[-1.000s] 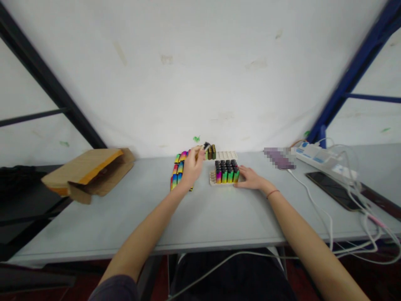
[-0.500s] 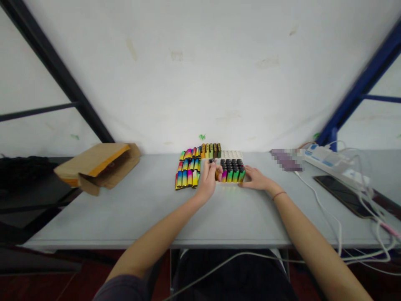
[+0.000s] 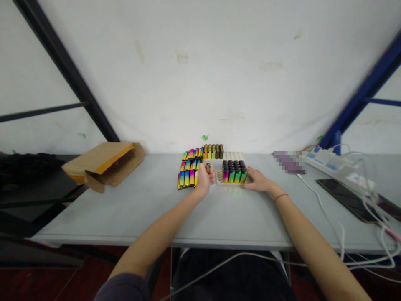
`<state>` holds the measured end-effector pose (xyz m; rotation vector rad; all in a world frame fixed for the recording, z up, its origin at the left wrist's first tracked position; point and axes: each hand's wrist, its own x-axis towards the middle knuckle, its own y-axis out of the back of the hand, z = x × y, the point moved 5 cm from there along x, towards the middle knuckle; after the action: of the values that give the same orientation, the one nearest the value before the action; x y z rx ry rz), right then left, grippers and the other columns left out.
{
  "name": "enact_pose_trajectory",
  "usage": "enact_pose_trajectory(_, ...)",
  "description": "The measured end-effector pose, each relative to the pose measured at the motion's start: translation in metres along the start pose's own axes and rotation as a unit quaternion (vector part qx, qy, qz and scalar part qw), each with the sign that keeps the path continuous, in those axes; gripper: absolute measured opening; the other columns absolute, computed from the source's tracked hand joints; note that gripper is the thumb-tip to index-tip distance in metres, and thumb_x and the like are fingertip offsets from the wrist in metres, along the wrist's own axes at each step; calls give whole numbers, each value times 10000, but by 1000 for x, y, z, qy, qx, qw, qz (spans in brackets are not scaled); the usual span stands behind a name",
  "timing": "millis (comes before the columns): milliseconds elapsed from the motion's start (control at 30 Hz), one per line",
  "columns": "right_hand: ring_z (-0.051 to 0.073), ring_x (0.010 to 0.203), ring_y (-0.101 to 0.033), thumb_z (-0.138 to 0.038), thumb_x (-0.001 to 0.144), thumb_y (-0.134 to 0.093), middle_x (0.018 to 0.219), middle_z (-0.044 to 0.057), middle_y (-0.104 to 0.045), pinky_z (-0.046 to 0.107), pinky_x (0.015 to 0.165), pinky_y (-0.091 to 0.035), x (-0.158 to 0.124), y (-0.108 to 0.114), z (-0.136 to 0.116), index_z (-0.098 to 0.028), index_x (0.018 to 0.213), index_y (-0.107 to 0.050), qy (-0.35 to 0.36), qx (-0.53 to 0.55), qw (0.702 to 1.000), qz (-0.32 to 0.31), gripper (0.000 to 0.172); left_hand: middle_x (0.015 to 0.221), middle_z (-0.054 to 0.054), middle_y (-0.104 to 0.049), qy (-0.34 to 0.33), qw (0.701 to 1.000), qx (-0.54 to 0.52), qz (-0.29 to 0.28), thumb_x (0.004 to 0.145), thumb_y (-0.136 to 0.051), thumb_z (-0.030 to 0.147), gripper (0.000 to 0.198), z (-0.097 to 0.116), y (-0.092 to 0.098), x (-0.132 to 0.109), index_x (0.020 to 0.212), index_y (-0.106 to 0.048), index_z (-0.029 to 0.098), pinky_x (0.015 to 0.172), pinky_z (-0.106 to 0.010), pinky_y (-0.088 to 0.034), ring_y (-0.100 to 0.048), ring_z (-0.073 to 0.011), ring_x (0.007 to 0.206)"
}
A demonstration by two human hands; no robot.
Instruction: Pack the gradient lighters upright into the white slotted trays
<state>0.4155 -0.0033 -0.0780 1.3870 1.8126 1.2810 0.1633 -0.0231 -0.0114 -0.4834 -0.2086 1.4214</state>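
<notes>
My left hand (image 3: 204, 179) is closed around a small lighter (image 3: 208, 167), held upright just left of a white tray (image 3: 219, 178). The tray is mostly filled with upright rainbow lighters with black tops (image 3: 234, 171). My right hand (image 3: 258, 180) rests on the table with its fingers against the tray's right side. A heap of loose rainbow lighters (image 3: 189, 171) lies on the table left of my left hand. A row of yellowish lighters (image 3: 213, 151) stands behind, next to a second white tray (image 3: 234, 155).
An open cardboard box (image 3: 105, 164) lies on the grey table (image 3: 131, 209) at the left. At the right are a power strip (image 3: 328, 164), white cables (image 3: 326, 213), a dark phone (image 3: 344, 195) and a blurred purple object (image 3: 288, 161). Black and blue frame bars stand at both sides.
My left hand took a lighter from the back row and brought it down and right to the left edge of the tray. My right hand stayed at the tray. The camera shifted slightly.
</notes>
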Motion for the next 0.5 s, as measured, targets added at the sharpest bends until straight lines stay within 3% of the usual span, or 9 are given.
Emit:
enact_pose_trajectory(133, 442, 1485, -450, -661, 788, -744, 1611, 138, -524, 653, 1240, -293, -1, 2, -3, -274, 1543, -550, 12, 7, 1000, 2, 870, 482, 85, -168, -15, 1000, 8, 10, 996, -312, 477, 475, 0, 3, 3, 588, -276, 238, 397, -193, -118, -107, -67, 384)
enact_pose_trajectory(333, 449, 1487, -444, -668, 779, -748, 1604, 141, -533, 652, 1245, -289, -1, 3, -5, -263, 1534, -564, 15, 13, 1000, 2, 876, 473, 88, -150, -36, 999, 15, 11, 937, -369, 765, 636, 0, 1, 1, 589, -289, 238, 391, -192, -127, -136, -69, 383)
enact_pose_trajectory(500, 455, 1494, -434, -685, 777, -744, 1624, 151, -506, 651, 1246, -293, 0, 1, -1, -245, 1515, -588, 1, 6, 1000, -2, 873, 464, 85, -151, -27, 1000, 16, 0, 928, -371, 770, 657, -1, 0, 0, 556, -307, 231, 387, -191, -135, -138, -65, 375)
